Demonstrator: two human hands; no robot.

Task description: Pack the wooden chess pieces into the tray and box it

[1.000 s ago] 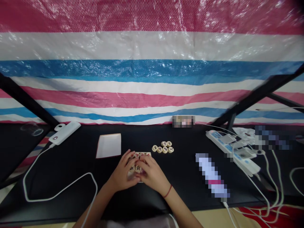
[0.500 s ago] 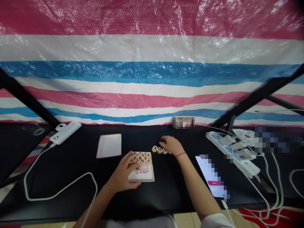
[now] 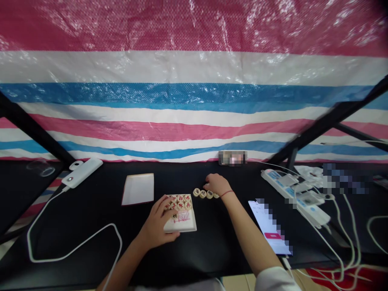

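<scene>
My left hand (image 3: 156,222) grips the left side of a small white box (image 3: 189,225), its thumb along the near edge and fingers over the far left corner. Inside, two rows of round Chinese chess pieces (image 3: 180,205) show red characters. One dark-lettered piece (image 3: 174,216) lies below them by my fingers, beside a pink drawing on the box's bottom. My right hand (image 3: 216,184) is curled just behind a short row of dark-lettered pieces (image 3: 203,194) on the table. Its fingertips are partly hidden, so whatever they pinch cannot be made out.
The box lid (image 3: 138,189) lies at the left on the black table (image 3: 97,202). A white power bank (image 3: 83,173) with a looping cable is farther left. To the right are a phone (image 3: 268,226) and a power strip (image 3: 295,198) with cables. A striped sheet (image 3: 194,97) hangs behind.
The view has shifted slightly. My right hand stays by the row of pieces, its fingers a little more curled. My left hand keeps its hold on the box.
</scene>
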